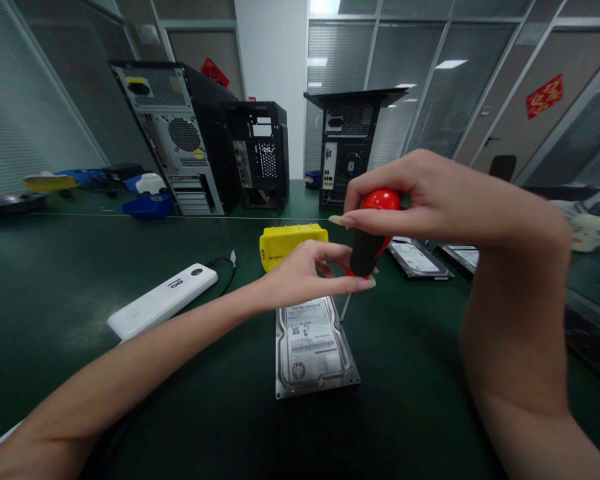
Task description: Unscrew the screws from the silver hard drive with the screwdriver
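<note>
While flat on counter: hard drive (313,347) lies label-up on green counter (80,300), nearest the person.
Handling: rigid metal slab, prob. dense for its size, shock-sensitive; take by long side edges, not the label face.
Screwdriver (370,233): upright, tip at drive's far right edge; stiff shaft, ball top looks slick.
Right hand (430,197): fingers curled closed over red ball top.
Left hand (313,270): fingertips pinching black grip lower down.
Behind: yellow box (287,243), white remote (163,301), 2 more drives (420,260), PC towers (180,133).
</note>
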Tool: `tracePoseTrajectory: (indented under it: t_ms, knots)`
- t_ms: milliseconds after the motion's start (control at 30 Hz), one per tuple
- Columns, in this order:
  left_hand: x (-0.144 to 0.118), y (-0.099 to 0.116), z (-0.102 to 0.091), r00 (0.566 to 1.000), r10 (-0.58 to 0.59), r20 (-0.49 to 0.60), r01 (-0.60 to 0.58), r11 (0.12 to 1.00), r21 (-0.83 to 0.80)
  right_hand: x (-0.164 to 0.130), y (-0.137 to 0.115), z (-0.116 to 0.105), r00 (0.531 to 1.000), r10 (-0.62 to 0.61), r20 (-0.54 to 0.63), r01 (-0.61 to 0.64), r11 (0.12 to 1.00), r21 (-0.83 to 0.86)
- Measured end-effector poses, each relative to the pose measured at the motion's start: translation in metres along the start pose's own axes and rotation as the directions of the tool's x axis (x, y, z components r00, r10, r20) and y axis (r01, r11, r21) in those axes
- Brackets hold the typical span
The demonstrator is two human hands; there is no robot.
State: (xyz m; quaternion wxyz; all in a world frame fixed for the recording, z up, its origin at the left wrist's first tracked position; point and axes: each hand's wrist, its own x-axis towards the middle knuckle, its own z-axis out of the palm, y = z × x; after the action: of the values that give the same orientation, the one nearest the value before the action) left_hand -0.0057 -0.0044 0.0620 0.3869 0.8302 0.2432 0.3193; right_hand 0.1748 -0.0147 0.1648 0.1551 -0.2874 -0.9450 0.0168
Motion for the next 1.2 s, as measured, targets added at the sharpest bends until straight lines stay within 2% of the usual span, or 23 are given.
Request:
tracePoseTrajectory:
  t_ms: [267,467,600,667,767,833,933,1067,1200]
  knots:
    - [0.000,-0.004,0.001,0.998,0.029,-0.049,-0.028,0.999,0.025,0.000,0.003,0.001,1.000,0.002,0.015,-0.002,1.000,0.029]
    - [0.001,-0.004,-0.006,0.997,0.049,0.068,-0.051,0.998,0.025,-0.014,0.014,-0.008,0.998,-0.049,0.047,0.048,0.999,0.026]
    - [0.002,-0.003,-0.012,0.993,0.031,0.116,-0.035,0.999,0.029,-0.020,0.014,-0.012,0.992,-0.079,0.101,0.069,0.993,0.094]
    - [0.000,-0.005,-0.014,0.992,0.000,0.125,-0.009,0.998,0.068,-0.020,0.015,-0.012,0.989,-0.074,0.130,0.057,0.990,0.128]
    - [-0.010,-0.017,-0.014,0.991,-0.076,0.110,0.050,0.975,0.218,-0.019,0.017,-0.011,0.987,-0.059,0.147,0.035,0.987,0.158]
    - [-0.020,-0.027,-0.010,0.985,-0.114,0.128,0.070,0.950,0.303,-0.019,0.020,-0.012,0.989,-0.055,0.135,0.033,0.988,0.153]
    - [-0.034,-0.039,0.002,0.989,-0.143,0.049,0.107,0.892,0.440,-0.018,0.023,-0.014,0.991,-0.065,0.113,0.048,0.988,0.145]
    - [-0.043,-0.038,0.019,0.986,-0.167,0.024,0.130,0.842,0.524,-0.017,0.025,-0.015,0.989,-0.108,0.099,0.091,0.983,0.157]
    - [-0.040,-0.035,0.031,0.991,-0.132,0.032,0.090,0.818,0.567,-0.016,0.025,-0.015,0.990,-0.109,0.087,0.094,0.983,0.156]
